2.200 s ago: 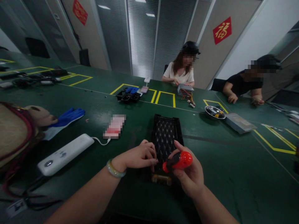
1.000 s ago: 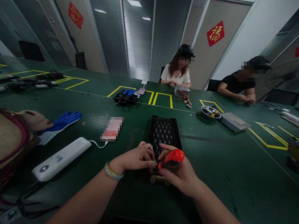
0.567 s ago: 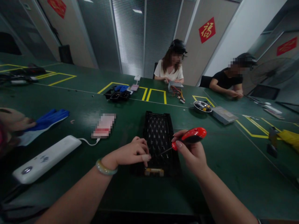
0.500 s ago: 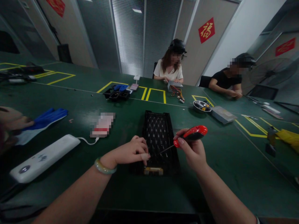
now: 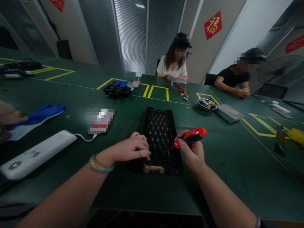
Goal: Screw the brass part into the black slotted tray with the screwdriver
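Observation:
A black perforated tray-like case (image 5: 159, 129) lies on the green table straight ahead, with a gold part at its near end. My left hand (image 5: 131, 148), fingers curled and pinched, rests on the case's left edge; what it pinches is too small to see. My right hand (image 5: 192, 152) grips a red and black screwdriver (image 5: 192, 135) whose thin shaft slants down to the left toward the case's near middle.
A white power bank (image 5: 35, 153) with a cable lies at left, beside a blue glove (image 5: 45, 112). A metal bowl (image 5: 207, 104) and a grey box (image 5: 228, 113) sit at back right. Two people sit across the table. Black trays (image 5: 117, 91) stand at the back.
My right hand swung the screwdriver from over the case's near end out to the right, so its shaft now slants in from the right. The left hand stayed on the case.

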Tool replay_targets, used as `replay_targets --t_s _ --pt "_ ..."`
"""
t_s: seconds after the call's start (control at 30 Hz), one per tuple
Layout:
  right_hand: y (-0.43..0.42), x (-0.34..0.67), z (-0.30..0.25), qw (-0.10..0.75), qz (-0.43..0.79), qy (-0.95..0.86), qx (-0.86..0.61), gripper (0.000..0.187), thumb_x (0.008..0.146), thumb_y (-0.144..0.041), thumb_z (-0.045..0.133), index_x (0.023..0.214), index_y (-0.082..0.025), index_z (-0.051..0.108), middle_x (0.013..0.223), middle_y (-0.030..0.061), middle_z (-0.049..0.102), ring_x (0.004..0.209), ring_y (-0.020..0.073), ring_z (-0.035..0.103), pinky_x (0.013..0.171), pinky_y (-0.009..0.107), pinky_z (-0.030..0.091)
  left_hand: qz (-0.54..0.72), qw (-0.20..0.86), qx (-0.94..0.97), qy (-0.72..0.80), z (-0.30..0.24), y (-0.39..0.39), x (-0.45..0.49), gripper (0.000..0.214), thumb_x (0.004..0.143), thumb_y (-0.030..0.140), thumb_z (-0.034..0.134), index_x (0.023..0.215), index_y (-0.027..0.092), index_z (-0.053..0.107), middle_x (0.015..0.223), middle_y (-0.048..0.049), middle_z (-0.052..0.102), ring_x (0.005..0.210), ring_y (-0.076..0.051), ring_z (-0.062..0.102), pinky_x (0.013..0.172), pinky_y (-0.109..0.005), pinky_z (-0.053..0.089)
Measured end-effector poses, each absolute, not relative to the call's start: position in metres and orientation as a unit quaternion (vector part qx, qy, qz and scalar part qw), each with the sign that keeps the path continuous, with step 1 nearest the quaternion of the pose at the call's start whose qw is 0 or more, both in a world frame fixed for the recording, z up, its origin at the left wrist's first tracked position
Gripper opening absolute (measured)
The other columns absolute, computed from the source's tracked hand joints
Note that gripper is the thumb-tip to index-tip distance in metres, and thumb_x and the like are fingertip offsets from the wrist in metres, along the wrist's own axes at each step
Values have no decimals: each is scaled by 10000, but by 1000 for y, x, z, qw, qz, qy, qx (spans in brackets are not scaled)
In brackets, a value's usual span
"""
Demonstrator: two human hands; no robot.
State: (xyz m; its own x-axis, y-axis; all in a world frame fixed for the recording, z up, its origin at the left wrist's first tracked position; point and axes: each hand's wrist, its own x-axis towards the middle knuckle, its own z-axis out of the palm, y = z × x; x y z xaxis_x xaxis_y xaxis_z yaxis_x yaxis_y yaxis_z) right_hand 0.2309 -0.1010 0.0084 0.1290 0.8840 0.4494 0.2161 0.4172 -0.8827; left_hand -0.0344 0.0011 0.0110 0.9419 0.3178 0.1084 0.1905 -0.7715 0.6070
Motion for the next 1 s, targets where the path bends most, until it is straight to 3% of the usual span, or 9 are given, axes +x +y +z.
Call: replay_targets --t_s 0.27,0.4,0.53,0.77,1.0 --pt "-100 226 4 580 279 -602 -472 113 912 -330 687 997 -263 653 916 9 662 837 161 623 775 327 495 124 289 938 143 10 0 -31 276 1029 388 531 959 277 774 933 28 777 972 -165 612 924 -349 256" --pt "-98 224 8 631 318 -542 -455 98 926 -335 675 988 -259 664 877 -7 670 725 110 591 642 249 470 153 268 936 171 8 -1 -27 157 982 343 620 1052 299 753 1026 43 779 1010 -163 619 948 -355 231" --pt "-97 222 9 676 371 -484 -414 75 925 -318 680 971 -259 677 854 -19 672 656 78 559 541 195 431 154 272 935 168 8 -2 -26 198 944 347 677 1134 326 731 1064 48 770 1034 -165 617 953 -354 229" --pt "-94 218 12 719 397 -414 -393 90 886 -310 725 929 -241 686 841 -10 667 644 75 564 522 182 430 133 302 934 136 8 -2 -25 236 933 448 686 1127 326 743 1034 27 775 1064 -186 603 961 -356 226" --pt "-92 215 18 736 397 -378 -397 163 828 -338 773 868 -214 676 783 -6 643 610 80 539 503 193 417 132 306 932 143 11 -8 -21 240 922 437 702 1124 311 731 1028 41 770 1033 -179 602 959 -352 227"
